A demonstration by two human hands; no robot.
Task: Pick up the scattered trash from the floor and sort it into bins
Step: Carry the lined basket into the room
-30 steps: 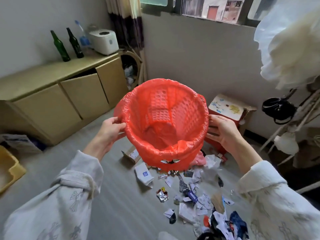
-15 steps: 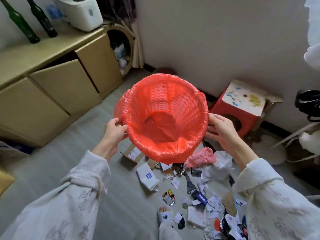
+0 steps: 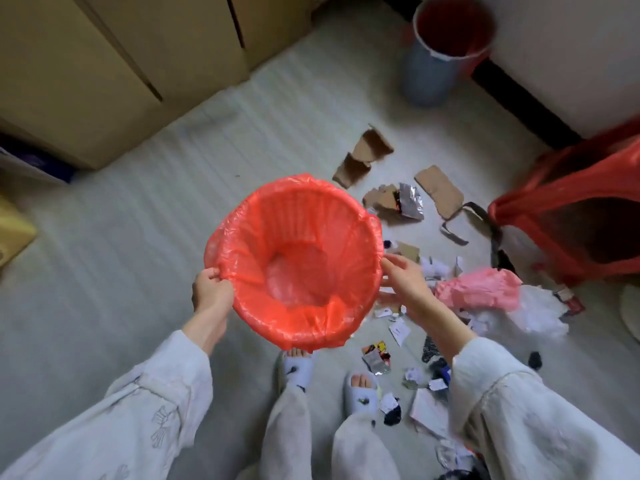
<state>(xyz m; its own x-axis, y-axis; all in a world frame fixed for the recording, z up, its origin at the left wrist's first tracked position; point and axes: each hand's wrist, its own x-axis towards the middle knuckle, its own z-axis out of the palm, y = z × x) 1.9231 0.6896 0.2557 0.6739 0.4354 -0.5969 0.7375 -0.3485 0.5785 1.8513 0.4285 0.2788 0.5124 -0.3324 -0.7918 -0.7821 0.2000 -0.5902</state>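
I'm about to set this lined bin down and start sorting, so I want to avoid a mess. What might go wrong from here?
1. The left hand pinches only the red liner at the rim, and the right hand looks open beside it, so the liner may slip off.
2. Scraps lie right by the slippered feet; a step could scatter them or cause a slip.
3. Cardboard pieces and a foil wrapper lie mixed, so mis-sorting is likely.

A tan wooden cabinet (image 3: 114, 60) with closed doors stands along the upper left, on a pale grey striped floor (image 3: 114, 237). A dark baseboard (image 3: 519, 102) runs under the white wall (image 3: 571, 46) at upper right. Two pale slippers (image 3: 360, 393) show at the bottom.
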